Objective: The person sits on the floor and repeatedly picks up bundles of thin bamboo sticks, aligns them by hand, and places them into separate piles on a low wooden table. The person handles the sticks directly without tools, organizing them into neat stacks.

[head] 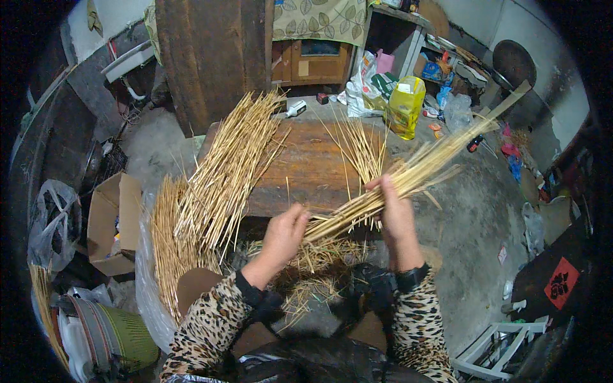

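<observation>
My right hand (396, 218) grips a bundle of pale straw stalks (416, 170), which slants up to the right with its leafy ends outermost. At the bundle's lower left end is my left hand (282, 234), its fingertips pinched around a thin stalk end. Behind the bundle, a small sheaf of thin stalks (361, 146) lies on the right of the low wooden table (311, 165). A large heap of golden stalks (234, 167) covers the table's left side and hangs past its front edge. Loose straw scraps (311, 292) lie below, between my knees.
More stalks (167, 239) stand in clear plastic on the left, by a cardboard box (105, 225) and a green basket (127, 335). A yellow bag (406, 107) and a white bottle (296, 109) are beyond the table. A white frame (503, 347) lies at lower right.
</observation>
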Demonstrator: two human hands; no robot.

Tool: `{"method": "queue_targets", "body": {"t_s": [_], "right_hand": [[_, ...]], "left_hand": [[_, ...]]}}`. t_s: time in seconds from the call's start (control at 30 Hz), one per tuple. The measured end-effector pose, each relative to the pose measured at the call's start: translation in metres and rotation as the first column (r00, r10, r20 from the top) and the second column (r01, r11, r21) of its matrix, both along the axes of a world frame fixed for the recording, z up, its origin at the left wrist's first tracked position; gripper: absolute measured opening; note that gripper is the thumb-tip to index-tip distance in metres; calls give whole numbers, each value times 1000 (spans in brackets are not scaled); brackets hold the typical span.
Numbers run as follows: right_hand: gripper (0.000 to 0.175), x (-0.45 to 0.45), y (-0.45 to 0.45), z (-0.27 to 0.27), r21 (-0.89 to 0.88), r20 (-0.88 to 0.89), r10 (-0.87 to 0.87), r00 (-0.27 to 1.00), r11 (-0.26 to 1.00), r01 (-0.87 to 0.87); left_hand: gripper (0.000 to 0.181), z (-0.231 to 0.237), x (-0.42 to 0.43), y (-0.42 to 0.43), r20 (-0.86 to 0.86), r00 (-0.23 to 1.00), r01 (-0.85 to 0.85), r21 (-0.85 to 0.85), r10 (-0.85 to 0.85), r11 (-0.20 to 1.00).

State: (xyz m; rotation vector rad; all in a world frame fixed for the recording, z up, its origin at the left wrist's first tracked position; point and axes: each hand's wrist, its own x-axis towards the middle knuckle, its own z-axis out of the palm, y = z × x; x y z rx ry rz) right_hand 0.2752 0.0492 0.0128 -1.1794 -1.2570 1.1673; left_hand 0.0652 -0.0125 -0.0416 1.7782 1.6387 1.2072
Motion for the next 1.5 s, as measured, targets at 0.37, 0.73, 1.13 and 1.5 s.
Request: {"method": "queue_targets", "body": {"t_s": [0.37,0.73,1.13,1.5], "right_hand": [[34,114,23,24,-11,-422,-298,856,946,324],[34,84,21,18,-27,-503,-304,809,941,337],[30,31,19,-7,-205,-606,-183,774,976,70],[30,41,22,-15,-247,-604,-249,757,962,119]], "left_hand": [[31,-27,-102,-2,-75,957,-287,-101,281,953],[51,-52,-30,-37,-328,781,442,-313,-532,841],[42,-5,-1,0,956,273,375,0,-110,927],[37,-8,-2,-5,782,623,415,-310,-19,855]]}}
